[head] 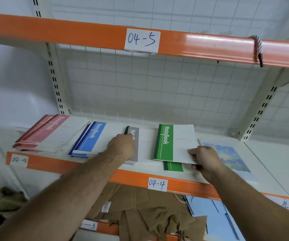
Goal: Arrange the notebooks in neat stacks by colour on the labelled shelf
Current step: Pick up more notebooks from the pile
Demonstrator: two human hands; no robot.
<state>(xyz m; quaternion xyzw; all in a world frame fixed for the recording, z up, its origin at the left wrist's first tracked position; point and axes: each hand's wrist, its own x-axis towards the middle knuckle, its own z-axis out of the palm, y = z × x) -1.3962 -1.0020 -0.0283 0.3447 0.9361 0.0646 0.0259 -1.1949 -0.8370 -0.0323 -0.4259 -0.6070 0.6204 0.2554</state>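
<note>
With the right grip (pixel 204 159), pinching the near right corner of the top green notebook (pixel 174 143) on its white part, thumb above, fingers tucked beneath. Skewed across a second green notebook (pixel 173 166) lying flat by the front edge of the shelf (pixel 270 153). With the left grip (pixel 123 145), curled knuckles-up over the grey notebook stack (pixel 135 158). Cannot tell whether clamping an edge or merely pressing down, with the fingertips hidden.

Outward to the left, just beside the grey: a blue notebook stack (pixel 91 138), fanned and untidy. Further along, a pink notebook stack (pixel 44 133), likewise splayed. Just right of the green, a sky-printed sheet (pixel 227 153) lying flat. On the orange front rail, the 04-4 label (pixel 157 184). One level down, brown paper bags (pixel 140 214) in a loose heap.

Probably light, thin and floppy, with slick covers apt to slide off one another. Better taken along the bound coloured edge, or carried on a flat palm, than dangled by one corner; less sag and less creasing that way. Easiest squared by nudging the edges together once laid on the matching pile.
</note>
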